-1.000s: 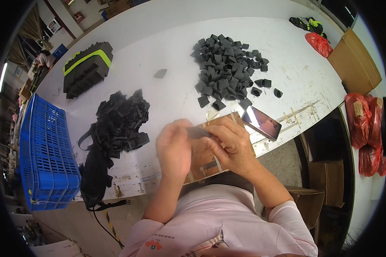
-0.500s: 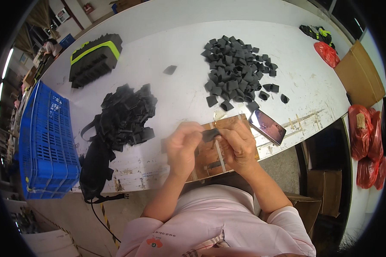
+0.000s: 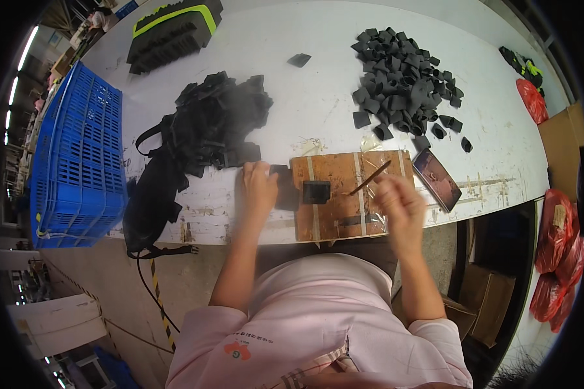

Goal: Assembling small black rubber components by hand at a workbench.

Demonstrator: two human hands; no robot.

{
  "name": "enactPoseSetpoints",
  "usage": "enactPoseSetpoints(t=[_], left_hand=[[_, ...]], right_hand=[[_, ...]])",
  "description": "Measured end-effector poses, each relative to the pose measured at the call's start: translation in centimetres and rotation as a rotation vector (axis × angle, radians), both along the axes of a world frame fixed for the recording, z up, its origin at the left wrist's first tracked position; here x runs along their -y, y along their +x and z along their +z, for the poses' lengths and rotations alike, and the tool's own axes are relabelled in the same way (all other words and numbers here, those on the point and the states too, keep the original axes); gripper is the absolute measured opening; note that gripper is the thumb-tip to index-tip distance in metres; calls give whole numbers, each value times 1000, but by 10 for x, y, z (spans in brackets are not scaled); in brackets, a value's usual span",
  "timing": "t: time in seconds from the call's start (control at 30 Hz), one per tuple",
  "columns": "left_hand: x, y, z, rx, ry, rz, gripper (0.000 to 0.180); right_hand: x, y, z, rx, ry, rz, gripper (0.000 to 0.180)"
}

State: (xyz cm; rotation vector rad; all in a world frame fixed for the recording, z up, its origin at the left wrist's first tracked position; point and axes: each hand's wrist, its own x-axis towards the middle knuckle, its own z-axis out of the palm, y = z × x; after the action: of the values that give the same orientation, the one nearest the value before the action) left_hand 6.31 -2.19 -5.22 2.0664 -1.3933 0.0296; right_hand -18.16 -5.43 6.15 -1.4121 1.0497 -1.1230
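Note:
On the worktable in front of me, a brown wooden board with pale strips carries a small flat black piece on its left half. My right hand, slightly blurred, is closed around one end of a thin brown stick, which slants over the board's right half. My left hand is beside a dark flat pad at the board's left edge. Its fingers bend down towards the near edge of a heap of black strap-like pieces; the fingertips are hidden, and I cannot see what they touch.
A heap of short black fabric tubes lies at the far right, with a phone right of the board. At left stand a blue crate and a stack of dark pieces with a yellow-green band. Red bags hang at right.
My hands have parted; they were together over the board with a small black piece. The left has gone left; the right now holds the stick out. The whole view has shifted.

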Motion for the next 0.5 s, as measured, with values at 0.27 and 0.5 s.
enactPoseSetpoints(t=[0.27,0.5], left_hand=[[-7,-12,56,-105,-357,-187,10],[-43,-67,85,-163,-510,-582,20]], right_hand=[[-50,29,-19,-15,-21,47,14],[-18,39,-21,565,874,376,18]])
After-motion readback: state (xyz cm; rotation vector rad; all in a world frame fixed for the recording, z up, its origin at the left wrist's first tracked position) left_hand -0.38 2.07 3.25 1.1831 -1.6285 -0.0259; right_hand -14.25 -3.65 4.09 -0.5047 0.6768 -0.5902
